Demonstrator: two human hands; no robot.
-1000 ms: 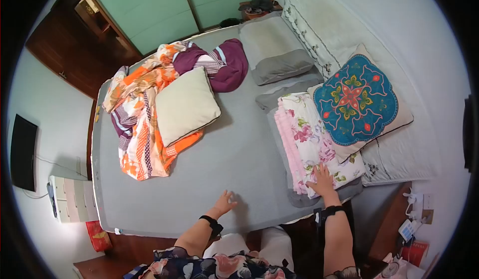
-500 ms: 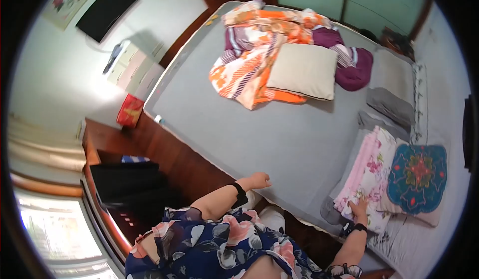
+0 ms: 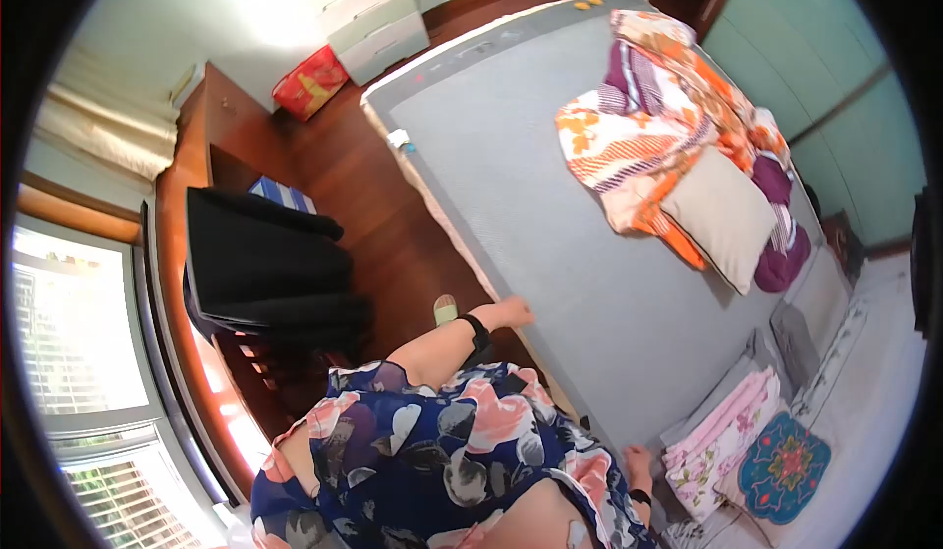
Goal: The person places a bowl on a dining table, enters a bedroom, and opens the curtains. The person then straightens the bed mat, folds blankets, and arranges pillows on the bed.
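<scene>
My left hand (image 3: 514,311), loosely curled and a little blurred, hovers at the near edge of the grey mattress (image 3: 462,146); nothing shows in it. Lower right, my right hand (image 3: 637,459) is beside the folded pink floral bedding (image 3: 722,441), apart from it; its fingers are small and unclear. Both wrists wear black bands. A teal patterned cushion (image 3: 784,467) lies against that bedding. Farther over the bed, a beige cushion (image 3: 722,215) rests on a rumpled orange, white and purple quilt (image 3: 629,146).
Left of me, black cloth (image 3: 265,254) hangs over furniture near the window (image 3: 79,323). A pale slipper (image 3: 445,308) is on the wood floor (image 3: 393,225). A red bag (image 3: 310,82) stands by the white drawers (image 3: 368,19). Green sliding doors (image 3: 835,68) are beyond the bed.
My view has swung left, so the bed appears shifted right. My right hand has come off the floral bedding, toward my body. My left hand stays by the mattress edge.
</scene>
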